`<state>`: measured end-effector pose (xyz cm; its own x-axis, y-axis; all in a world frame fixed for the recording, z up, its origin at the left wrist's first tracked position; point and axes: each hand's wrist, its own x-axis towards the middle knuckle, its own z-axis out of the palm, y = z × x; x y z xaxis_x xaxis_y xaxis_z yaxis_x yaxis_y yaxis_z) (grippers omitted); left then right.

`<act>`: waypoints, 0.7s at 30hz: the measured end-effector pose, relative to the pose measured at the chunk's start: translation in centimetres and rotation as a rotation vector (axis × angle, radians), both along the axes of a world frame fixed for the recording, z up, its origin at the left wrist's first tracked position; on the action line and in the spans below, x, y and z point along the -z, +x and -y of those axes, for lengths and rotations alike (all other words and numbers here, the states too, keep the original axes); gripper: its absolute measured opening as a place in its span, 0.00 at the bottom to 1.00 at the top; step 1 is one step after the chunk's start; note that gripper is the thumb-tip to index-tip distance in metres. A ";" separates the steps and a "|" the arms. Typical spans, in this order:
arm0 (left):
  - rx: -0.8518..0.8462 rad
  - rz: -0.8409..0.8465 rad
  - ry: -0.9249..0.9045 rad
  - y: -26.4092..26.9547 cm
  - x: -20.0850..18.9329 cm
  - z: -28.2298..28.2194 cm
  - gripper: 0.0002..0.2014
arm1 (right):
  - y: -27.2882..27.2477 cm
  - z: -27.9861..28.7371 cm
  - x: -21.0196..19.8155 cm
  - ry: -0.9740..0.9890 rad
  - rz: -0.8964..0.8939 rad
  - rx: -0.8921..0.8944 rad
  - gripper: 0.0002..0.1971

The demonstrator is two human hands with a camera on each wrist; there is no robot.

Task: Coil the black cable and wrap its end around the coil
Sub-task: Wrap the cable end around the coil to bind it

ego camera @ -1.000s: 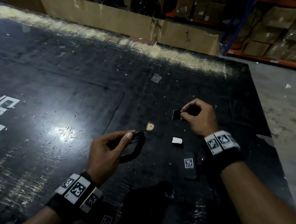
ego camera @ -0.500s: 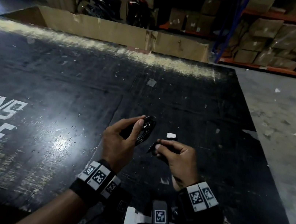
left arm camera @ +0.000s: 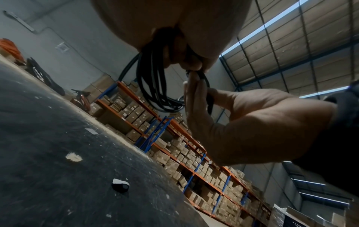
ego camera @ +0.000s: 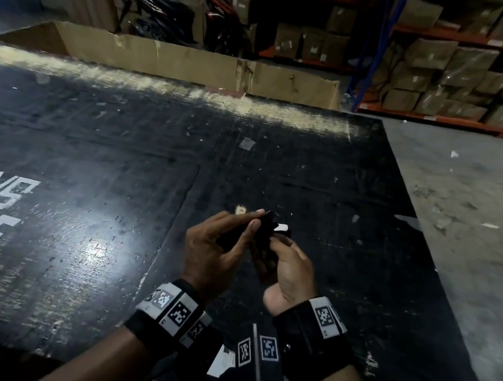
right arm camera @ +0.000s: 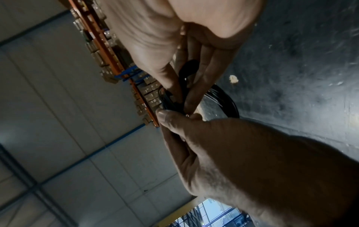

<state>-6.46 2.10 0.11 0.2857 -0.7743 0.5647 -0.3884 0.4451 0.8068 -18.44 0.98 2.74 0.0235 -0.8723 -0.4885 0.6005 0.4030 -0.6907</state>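
Both hands meet above the black surface [ego camera: 87, 185], close to the person and just short of a small white scrap [ego camera: 282, 227] that lies on it. The left hand [ego camera: 215, 250] holds the coiled black cable [left arm camera: 155, 86] between thumb and curled fingers; in the left wrist view several loops of the coil hang down out of that grip, bunched together at the top and spreading into a rounded loop below. The right hand [ego camera: 289, 267] sits just to the right of the coil, touching it, and its thumb and fingertips pinch a short run of the same cable [right arm camera: 186, 72] against the top of the bundle; the right wrist view shows this strand running between the right fingers straight into the loops, with the left thumb [right arm camera: 169, 118] pressed on the coil just below. Whether that strand already goes round the coil cannot be told. The coil is held in the air, clear of the surface. In the left wrist view a small black and white object [left arm camera: 120, 185] lies on the surface below the hands. Beyond the far edge of the surface stands a long cardboard box [ego camera: 178, 62], and behind it racks of shelves [ego camera: 458, 64] stacked with brown cartons
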 end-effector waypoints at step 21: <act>0.198 -0.357 0.244 0.1 0.1 -0.5 0.16 | -1.7 -1.2 -0.5 -0.287 -0.131 -0.055 0.07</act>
<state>-6.37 2.58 -0.02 0.2621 -0.9313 0.2530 0.0056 0.2637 0.9646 -20.19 2.16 3.20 0.0272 -0.9740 -0.2251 0.4814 0.2101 -0.8510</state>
